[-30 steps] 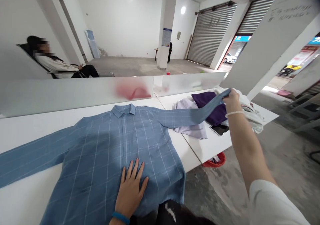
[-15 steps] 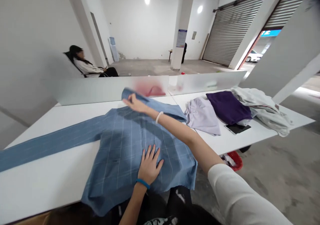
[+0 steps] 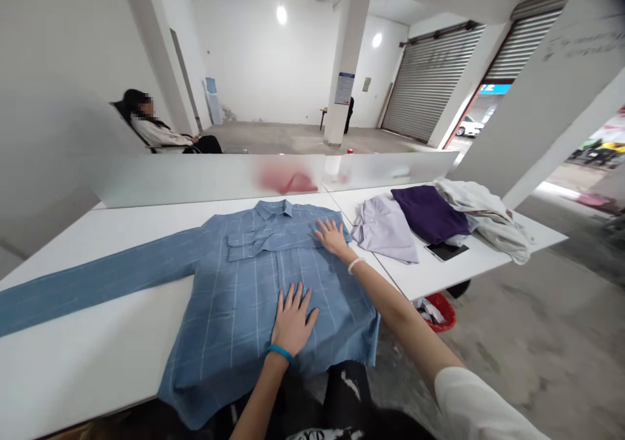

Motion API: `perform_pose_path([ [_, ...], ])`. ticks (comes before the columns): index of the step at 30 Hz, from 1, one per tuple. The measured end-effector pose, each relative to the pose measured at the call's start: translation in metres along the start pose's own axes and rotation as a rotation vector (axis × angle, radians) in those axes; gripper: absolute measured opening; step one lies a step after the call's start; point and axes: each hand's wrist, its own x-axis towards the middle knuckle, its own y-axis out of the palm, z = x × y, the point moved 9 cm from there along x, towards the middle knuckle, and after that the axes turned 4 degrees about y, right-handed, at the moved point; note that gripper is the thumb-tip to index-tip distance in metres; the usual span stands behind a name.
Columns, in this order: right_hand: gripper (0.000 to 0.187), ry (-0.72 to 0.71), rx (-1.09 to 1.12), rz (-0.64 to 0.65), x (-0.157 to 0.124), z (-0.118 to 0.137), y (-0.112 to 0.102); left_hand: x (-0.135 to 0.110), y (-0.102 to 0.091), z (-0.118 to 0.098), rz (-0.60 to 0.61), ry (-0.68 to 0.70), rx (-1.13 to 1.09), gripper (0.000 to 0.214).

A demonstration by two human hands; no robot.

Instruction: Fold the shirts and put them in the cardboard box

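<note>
A blue checked long-sleeved shirt lies face down, collar at the far side, on the white table. Its left-hand sleeve stretches flat toward the picture's left edge. The other sleeve is folded across the upper back, with the cuff pointing left. My left hand presses flat on the shirt's middle, fingers spread, holding nothing. My right hand rests flat near the shirt's right shoulder, beside the sleeve's fold, also holding nothing.
To the right, on the adjoining table, lie a lilac shirt, a dark purple garment, a crumpled off-white garment and a black phone. A frosted partition backs the tables. A red basket stands below.
My right hand has moved from the far side of the shirt back to its right shoulder and let go of the sleeve, which now lies folded flat across the shirt.
</note>
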Motion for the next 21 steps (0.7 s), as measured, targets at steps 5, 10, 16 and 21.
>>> perform_pose_path([
  [5, 0.067, 0.121, -0.037, 0.118, -0.014, -0.049, 0.033, 0.022, -0.023, 0.046, -0.029, -0.171, -0.317, 0.035],
  [10, 0.067, 0.122, -0.031, 0.128, -0.013, -0.052, 0.045, 0.033, -0.093, 0.189, -0.263, -0.715, -0.307, 0.015],
  [16, 0.064, 0.117, -0.008, 0.091, -0.012, -0.053, 0.045, 0.036, -0.111, 0.269, -0.274, -0.868, -0.29, 0.03],
  [21, 0.062, 0.107, 0.002, 0.044, -0.016, -0.05, 0.04, 0.053, -0.091, 0.276, -0.249, -0.822, -0.313, 0.025],
])
